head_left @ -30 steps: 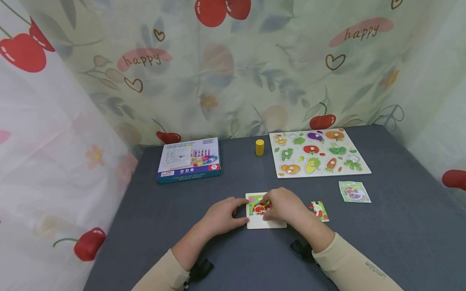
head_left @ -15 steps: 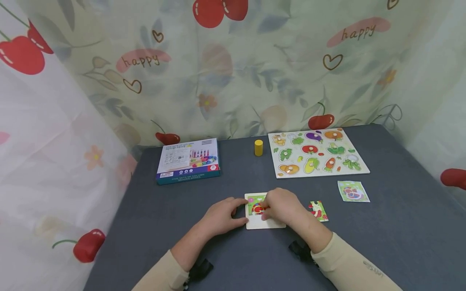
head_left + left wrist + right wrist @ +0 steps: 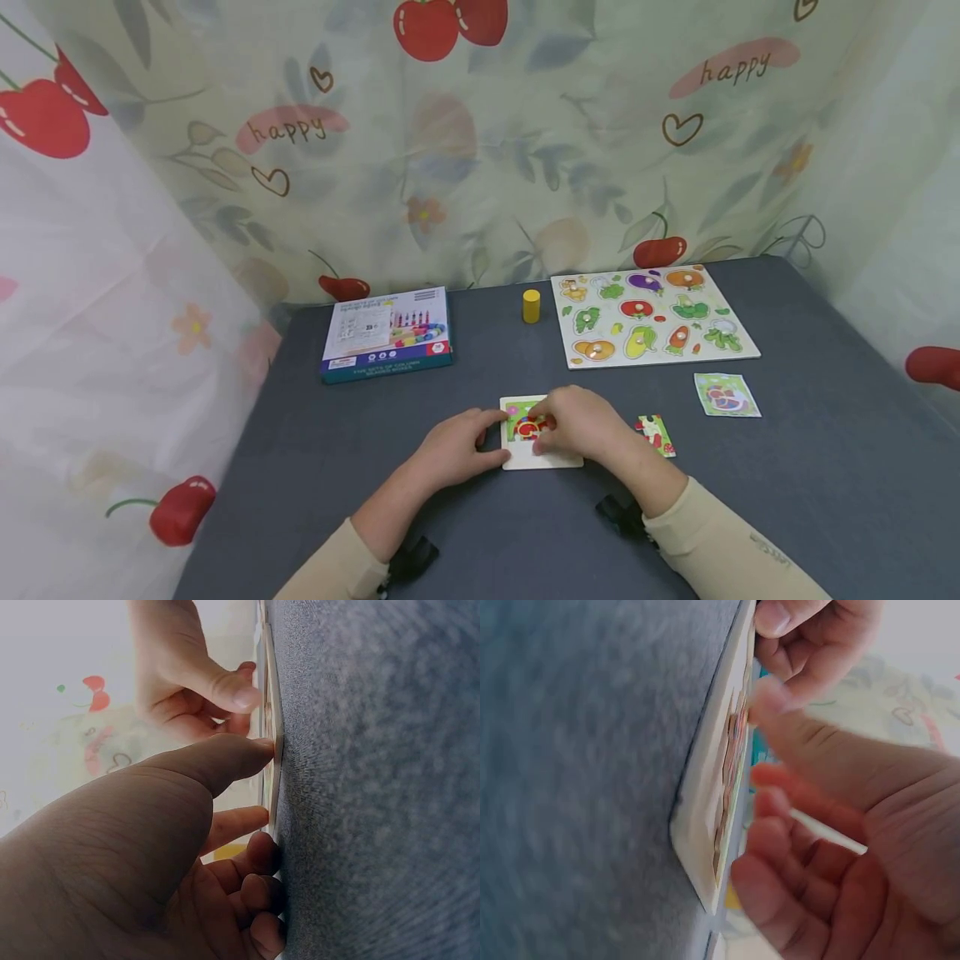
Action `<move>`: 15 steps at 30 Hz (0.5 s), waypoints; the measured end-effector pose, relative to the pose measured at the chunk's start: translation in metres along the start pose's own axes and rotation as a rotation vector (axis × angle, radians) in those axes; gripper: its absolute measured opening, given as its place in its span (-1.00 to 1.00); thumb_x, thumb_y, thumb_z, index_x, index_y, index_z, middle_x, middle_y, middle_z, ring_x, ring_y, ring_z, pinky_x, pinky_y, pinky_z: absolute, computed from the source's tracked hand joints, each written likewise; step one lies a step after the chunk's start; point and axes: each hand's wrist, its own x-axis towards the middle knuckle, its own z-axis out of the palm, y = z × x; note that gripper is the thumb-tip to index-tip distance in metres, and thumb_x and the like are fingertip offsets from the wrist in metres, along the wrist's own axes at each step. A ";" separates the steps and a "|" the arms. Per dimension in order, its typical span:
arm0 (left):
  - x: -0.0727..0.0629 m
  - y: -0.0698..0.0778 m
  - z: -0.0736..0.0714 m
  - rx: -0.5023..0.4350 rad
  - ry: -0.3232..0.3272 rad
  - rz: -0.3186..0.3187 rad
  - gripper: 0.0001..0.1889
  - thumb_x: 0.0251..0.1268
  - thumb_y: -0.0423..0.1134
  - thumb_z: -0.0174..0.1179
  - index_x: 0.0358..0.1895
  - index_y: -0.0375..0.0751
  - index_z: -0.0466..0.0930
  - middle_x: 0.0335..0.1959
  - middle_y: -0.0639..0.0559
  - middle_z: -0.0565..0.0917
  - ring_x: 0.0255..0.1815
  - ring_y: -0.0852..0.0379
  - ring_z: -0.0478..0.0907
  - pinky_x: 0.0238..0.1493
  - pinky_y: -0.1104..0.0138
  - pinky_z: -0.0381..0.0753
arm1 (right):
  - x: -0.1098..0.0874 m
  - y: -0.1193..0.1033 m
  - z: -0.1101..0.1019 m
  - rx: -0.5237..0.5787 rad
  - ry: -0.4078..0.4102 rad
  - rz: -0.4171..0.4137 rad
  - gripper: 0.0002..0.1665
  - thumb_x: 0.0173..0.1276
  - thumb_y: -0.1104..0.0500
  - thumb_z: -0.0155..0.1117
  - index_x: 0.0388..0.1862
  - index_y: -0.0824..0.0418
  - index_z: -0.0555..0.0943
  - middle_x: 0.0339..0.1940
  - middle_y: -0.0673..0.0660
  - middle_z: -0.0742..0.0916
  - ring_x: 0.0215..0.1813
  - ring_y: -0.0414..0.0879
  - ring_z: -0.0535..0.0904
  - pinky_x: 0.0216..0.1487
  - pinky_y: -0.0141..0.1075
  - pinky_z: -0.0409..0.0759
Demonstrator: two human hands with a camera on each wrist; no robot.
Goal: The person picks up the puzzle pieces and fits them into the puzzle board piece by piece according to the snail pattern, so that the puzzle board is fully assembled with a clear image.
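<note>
In the head view a small jigsaw board [image 3: 543, 461] with a cream frame lies flat on the dark table. Colourful puzzle pieces [image 3: 522, 428] fill its upper part; the lower strip shows bare. My left hand [image 3: 457, 446] holds the board's left edge with thumb and index finger, the other fingers curled against the tabletop. Over the board's right side, my right hand [image 3: 588, 421] bends its thumb and index finger about a piece, mostly hidden beneath it. In the right wrist view the pieces [image 3: 733, 742] stand slightly above the frame. A loose puzzle piece [image 3: 657, 435] lies beside my right wrist.
A flat box [image 3: 386, 333] sits at the back left. Near it stands a yellow cylinder [image 3: 531, 307]. A vegetable puzzle board [image 3: 652, 317] occupies the back right, with a printed picture card [image 3: 727, 395] in front. Patterned curtains [image 3: 442, 167] rise behind the table.
The jigsaw board has shifted slightly left between my hands. My right thumb and index finger have drawn closer, then spread a little again. The loose piece stays put.
</note>
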 end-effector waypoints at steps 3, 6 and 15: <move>0.000 0.000 0.000 0.000 -0.005 -0.004 -0.38 0.34 0.15 0.33 0.41 0.03 0.53 -0.44 0.13 0.44 -0.49 0.19 0.35 -0.45 0.31 0.27 | -0.002 -0.002 -0.006 0.006 0.012 -0.015 -0.42 0.07 -0.06 0.69 0.07 0.12 0.79 -0.60 -0.09 0.53 -0.45 -0.15 0.42 -0.38 -0.23 0.38; 0.000 0.000 0.000 -0.005 -0.009 -0.012 -0.37 0.33 0.16 0.34 0.41 0.04 0.53 -0.44 0.13 0.43 -0.49 0.18 0.35 -0.46 0.31 0.27 | -0.004 -0.005 -0.014 0.020 0.029 -0.032 -0.40 0.08 -0.08 0.68 0.08 0.14 0.78 -0.58 -0.11 0.54 -0.45 -0.17 0.44 -0.38 -0.24 0.42; 0.001 0.001 0.000 -0.006 -0.017 -0.027 -0.35 0.31 0.16 0.35 0.42 0.04 0.52 -0.43 0.12 0.44 -0.46 0.18 0.37 -0.45 0.30 0.30 | -0.017 -0.014 -0.040 0.049 0.062 -0.059 -0.46 0.18 -0.03 0.63 0.11 0.15 0.77 -0.52 -0.13 0.57 -0.44 -0.18 0.45 -0.38 -0.25 0.44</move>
